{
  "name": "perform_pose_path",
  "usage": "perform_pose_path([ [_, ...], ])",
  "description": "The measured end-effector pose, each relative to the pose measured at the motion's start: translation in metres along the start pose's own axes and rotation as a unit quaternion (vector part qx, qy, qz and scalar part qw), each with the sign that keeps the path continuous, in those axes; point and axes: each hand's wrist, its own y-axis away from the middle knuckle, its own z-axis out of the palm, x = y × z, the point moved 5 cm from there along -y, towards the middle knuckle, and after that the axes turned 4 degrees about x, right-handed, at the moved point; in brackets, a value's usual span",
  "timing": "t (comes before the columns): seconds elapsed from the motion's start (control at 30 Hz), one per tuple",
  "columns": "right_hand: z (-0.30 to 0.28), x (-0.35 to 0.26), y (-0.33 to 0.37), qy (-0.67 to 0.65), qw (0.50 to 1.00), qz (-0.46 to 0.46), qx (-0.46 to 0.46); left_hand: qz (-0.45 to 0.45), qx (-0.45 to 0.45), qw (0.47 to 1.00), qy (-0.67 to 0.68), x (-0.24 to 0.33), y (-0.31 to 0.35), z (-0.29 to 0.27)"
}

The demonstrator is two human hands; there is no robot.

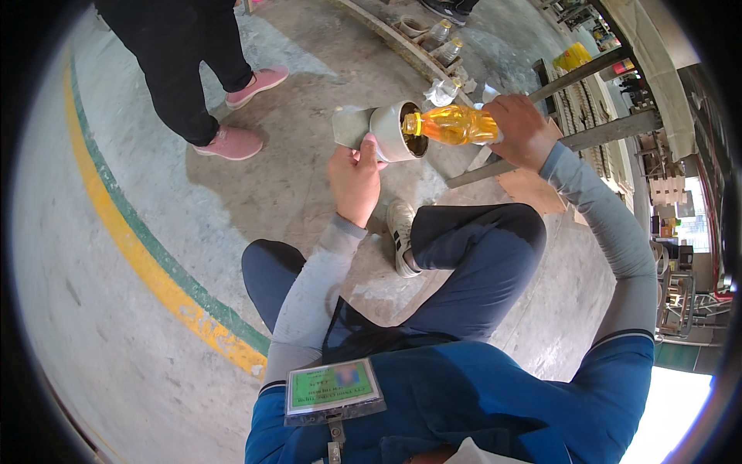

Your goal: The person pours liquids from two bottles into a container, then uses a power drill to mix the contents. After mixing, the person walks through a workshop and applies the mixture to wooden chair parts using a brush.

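My left hand (355,184) is closed on a pale grey cylindrical cup (387,134), its thumb against the wall. The cup lies tipped with its mouth toward the right, and its inside looks dark and stained. A flat grey angular piece (349,125) shows at the cup's left end; whether they are joined I cannot tell. My right hand (523,131) grips the base of a clear plastic bottle (457,125) of amber liquid. The bottle is tilted nearly level, its yellow-ringed neck at the cup's mouth. Whether liquid is flowing out is too small to see.
A person in dark trousers and pink shoes (232,143) stands at the upper left. Clear bottles (448,52) and a small bowl (412,27) stand beside a wooden beam at the top. To the right is a wooden rack (610,130). A yellow-green line (154,263) crosses the floor.
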Motion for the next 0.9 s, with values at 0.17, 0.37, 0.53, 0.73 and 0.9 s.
perform_pose_path([
  [0.17,0.018,0.0,0.007,-0.094,0.992,0.076,-0.026,0.011,-0.009,1.0,-0.013,0.008,-0.001,0.002],
  [0.37,0.041,-0.004,0.015,-0.285,0.923,0.204,-0.161,0.028,-0.019,0.998,-0.049,0.004,-0.002,-0.005],
  [0.53,0.056,-0.009,0.018,-0.491,0.801,0.25,-0.236,0.055,-0.005,0.996,-0.071,-0.006,-0.007,-0.016],
  [0.73,0.088,-0.004,0.026,-0.584,0.726,0.265,-0.248,0.058,-0.028,0.982,-0.179,-0.003,-0.011,-0.02],
  [0.9,0.113,-0.004,0.017,-0.632,0.703,0.242,-0.218,0.051,-0.034,0.983,-0.171,-0.022,-0.021,-0.037],
])
